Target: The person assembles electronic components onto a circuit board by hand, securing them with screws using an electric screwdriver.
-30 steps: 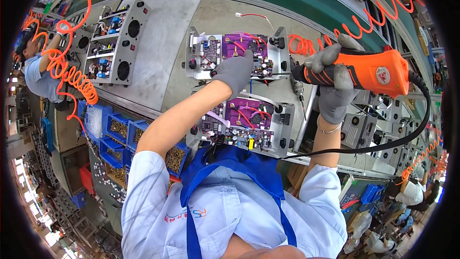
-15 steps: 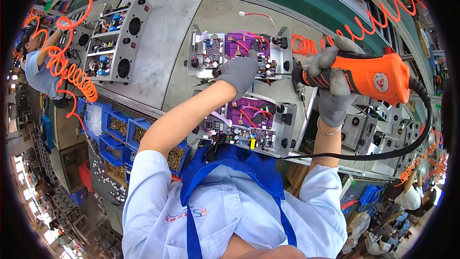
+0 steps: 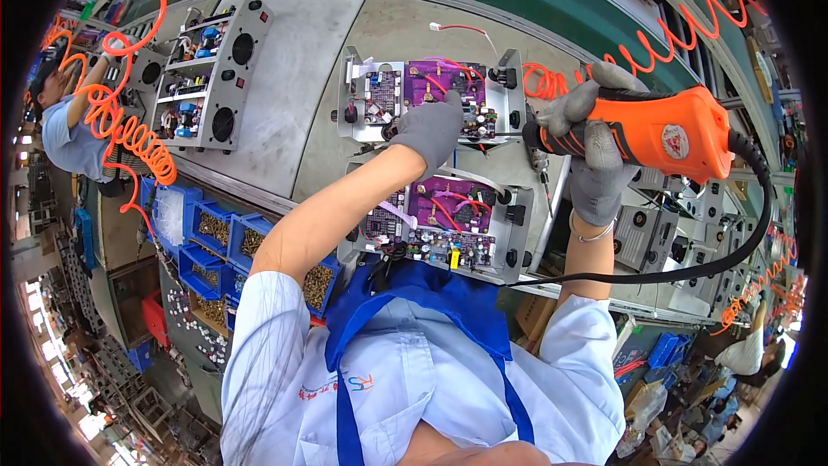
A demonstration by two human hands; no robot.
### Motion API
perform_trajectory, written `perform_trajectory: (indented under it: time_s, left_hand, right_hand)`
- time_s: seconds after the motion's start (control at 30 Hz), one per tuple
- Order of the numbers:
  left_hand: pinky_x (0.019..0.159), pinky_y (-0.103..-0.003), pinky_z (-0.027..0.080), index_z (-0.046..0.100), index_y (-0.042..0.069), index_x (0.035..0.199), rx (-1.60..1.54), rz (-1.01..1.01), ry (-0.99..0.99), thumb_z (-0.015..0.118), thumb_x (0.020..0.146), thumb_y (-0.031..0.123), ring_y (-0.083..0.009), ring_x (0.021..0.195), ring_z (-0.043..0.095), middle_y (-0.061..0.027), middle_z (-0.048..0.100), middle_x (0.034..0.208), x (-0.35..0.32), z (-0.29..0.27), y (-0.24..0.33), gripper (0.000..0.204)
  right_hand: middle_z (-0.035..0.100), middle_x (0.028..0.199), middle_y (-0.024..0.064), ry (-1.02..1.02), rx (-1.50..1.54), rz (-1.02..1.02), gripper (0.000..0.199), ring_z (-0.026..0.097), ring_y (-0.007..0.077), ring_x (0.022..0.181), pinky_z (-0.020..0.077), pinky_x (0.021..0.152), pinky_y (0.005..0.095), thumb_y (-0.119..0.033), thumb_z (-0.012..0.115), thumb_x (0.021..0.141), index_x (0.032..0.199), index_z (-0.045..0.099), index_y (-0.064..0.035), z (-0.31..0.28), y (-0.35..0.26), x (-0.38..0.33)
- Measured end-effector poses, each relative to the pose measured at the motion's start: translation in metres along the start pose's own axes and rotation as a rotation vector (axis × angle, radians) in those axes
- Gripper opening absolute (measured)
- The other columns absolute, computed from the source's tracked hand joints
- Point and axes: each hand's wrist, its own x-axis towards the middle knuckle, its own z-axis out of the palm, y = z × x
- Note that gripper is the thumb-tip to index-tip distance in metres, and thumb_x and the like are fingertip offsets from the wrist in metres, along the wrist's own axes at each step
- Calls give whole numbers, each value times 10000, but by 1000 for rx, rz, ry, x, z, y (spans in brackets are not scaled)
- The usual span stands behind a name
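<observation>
Orange electric screwdriver (image 3: 664, 131) in right hand (image 3: 595, 164); left hand (image 3: 429, 128) on purple board (image 3: 448, 86).

Your driver (image 3: 651, 134) is an orange power screwdriver with a black grip and a black cord trailing off its rear; it lies roughly level, bit pointing left at the upper chassis (image 3: 431, 95). That chassis is an open grey metal tray holding a purple circuit board with red wires, lying flat on the bench just beyond a second, similar one.
</observation>
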Motion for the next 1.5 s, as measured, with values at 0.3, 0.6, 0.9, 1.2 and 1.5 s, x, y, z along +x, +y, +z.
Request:
perform_trajectory:
  time_s: [0.3, 0.6, 0.9, 1.2, 1.5]
  left_hand:
    - [645, -484, 531, 422, -24, 1128, -2, -12, 18, 509, 855, 93, -370, 779, 683, -217, 674, 834, 3, -1, 2, 310]
    - [648, -473, 531, 439, -23, 1125, -9, 16, 18, 499, 877, 127, -368, 779, 683, -218, 673, 841, 6, 6, -3, 295]
    - [673, -482, 524, 455, -20, 1116, -14, -17, 2, 500, 886, 141, -375, 804, 676, -242, 665, 880, -1, -5, 0, 284]
    - [785, -277, 560, 486, -56, 1216, -1976, -9, -87, 465, 946, 114, -200, 967, 618, -129, 595, 1072, -54, -29, -69, 320]
    - [538, -136, 476, 559, 25, 1083, -2262, 71, -136, 541, 961, 229, -53, 704, 556, -18, 579, 858, -107, 0, -67, 238]
  right_hand:
    - [521, 785, 53, 4, -50, 18, 478, 550, 163, 627, 540, 647, 383, -181, 636, 791, 1204, 497, 15, -2, 0, 3]
    - [543, 785, 68, -34, -85, 91, 413, 569, 164, 646, 539, 660, 375, -127, 589, 791, 1171, 513, 14, 6, 3, 14]
    - [612, 759, 55, -66, -77, 118, 293, 609, 114, 631, 497, 575, 239, 59, 578, 770, 1060, 564, 19, 16, 3, 23]
    - [512, 792, 57, -335, 250, -270, 475, 474, 162, 535, 447, 546, 362, -215, 573, 787, 1191, 502, 25, 13, -50, 24]
    - [451, 709, 23, -149, 475, -417, 601, 444, 116, 455, 461, 476, 316, -273, 575, 782, 1304, 457, -1, 41, -54, -11]
